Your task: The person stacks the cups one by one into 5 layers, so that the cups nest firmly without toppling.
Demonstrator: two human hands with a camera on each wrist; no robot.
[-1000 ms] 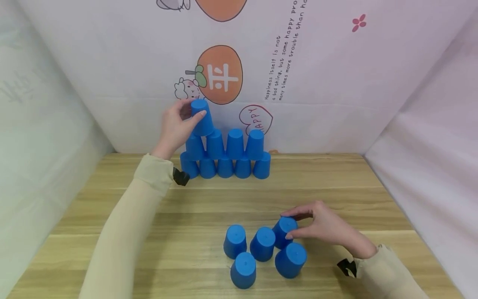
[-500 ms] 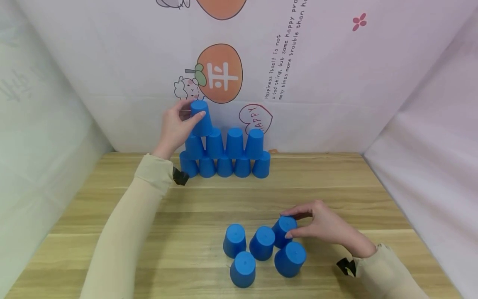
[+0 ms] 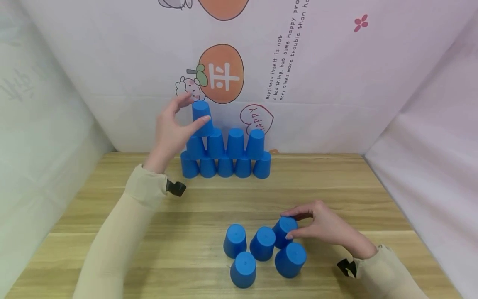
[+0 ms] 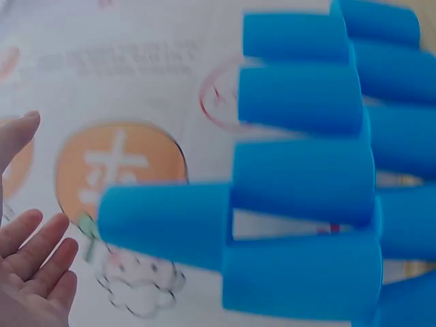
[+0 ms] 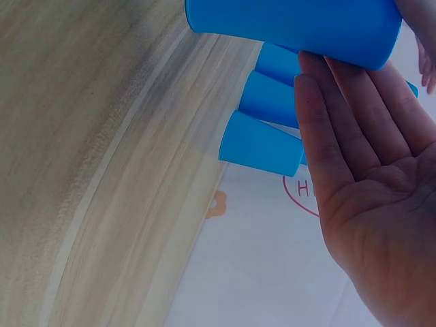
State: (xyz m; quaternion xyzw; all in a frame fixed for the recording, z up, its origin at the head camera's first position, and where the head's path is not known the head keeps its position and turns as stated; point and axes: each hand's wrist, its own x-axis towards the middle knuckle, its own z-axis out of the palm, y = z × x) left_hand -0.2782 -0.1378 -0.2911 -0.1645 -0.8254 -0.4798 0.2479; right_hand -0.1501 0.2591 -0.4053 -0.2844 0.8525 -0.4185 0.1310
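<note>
Overall, a pale printed cloth (image 3: 317, 74) is hanging behind and along both sides of your wooden worktop (image 3: 317, 187), which is filling the lower part of the head view. Your beige sleeves (image 3: 112, 232) are reaching in from the near side. Close to the cloth, a blue stack (image 3: 235, 145) is standing at the worktop's far edge: five upturned cups are forming its bottom row, and four more are resting on them. Nearer you, five loose cups (image 3: 263, 245) are sitting bottom-up in a group. Your left hand (image 3: 171, 128) is hovering at the stack's left end, its thumb and fingers spreading well apart; the left wrist view is showing them clear of the cups. Your right hand (image 3: 325, 224) is pinching the far cup (image 3: 284, 233) of the loose group between thumb and fingers, while its neighbours are partly hiding its lower edge. The top cup (image 3: 201, 111) is resting mouth down across the second row's two leftmost cups. Small black pieces (image 3: 176, 188) are showing at your cuffs.
</note>
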